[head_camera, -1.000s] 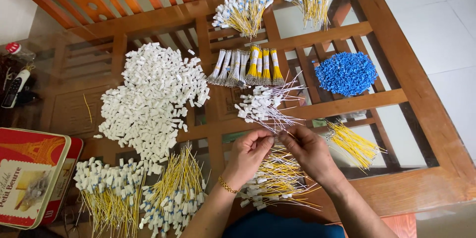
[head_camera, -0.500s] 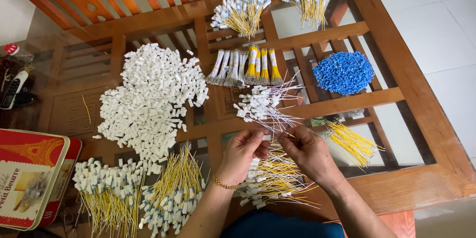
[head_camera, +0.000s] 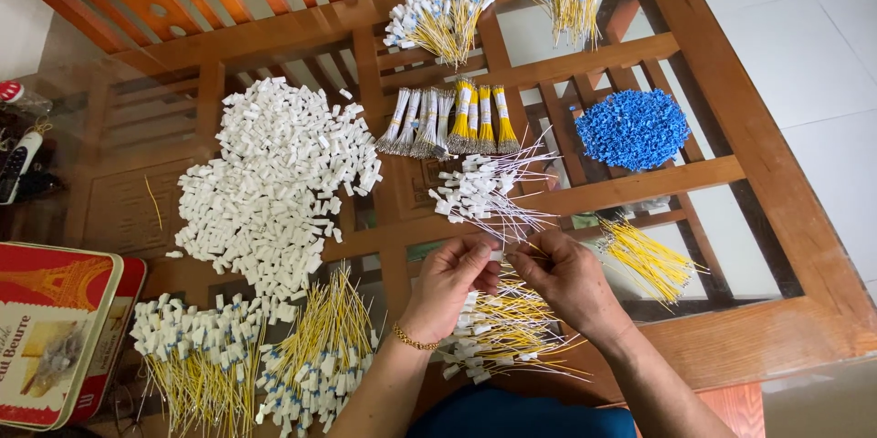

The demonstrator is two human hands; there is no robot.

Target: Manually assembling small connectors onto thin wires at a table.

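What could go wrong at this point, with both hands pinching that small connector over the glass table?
1. The left hand and right hand work right above the yellow-wire bundle; loose leads could snag and drag out.
2. The white connector pile sprawls near the wired connectors, so parts may mix.
3. The loose yellow wires lie toward the table's edge and could likely slide off.

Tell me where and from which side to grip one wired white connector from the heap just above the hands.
In the white connector heap, grip a plug body at the left end, likely from the left or above. The blocky plugs cluster there, while the thin pale wires fan rightward, loose and tangled, giving poor purchase.
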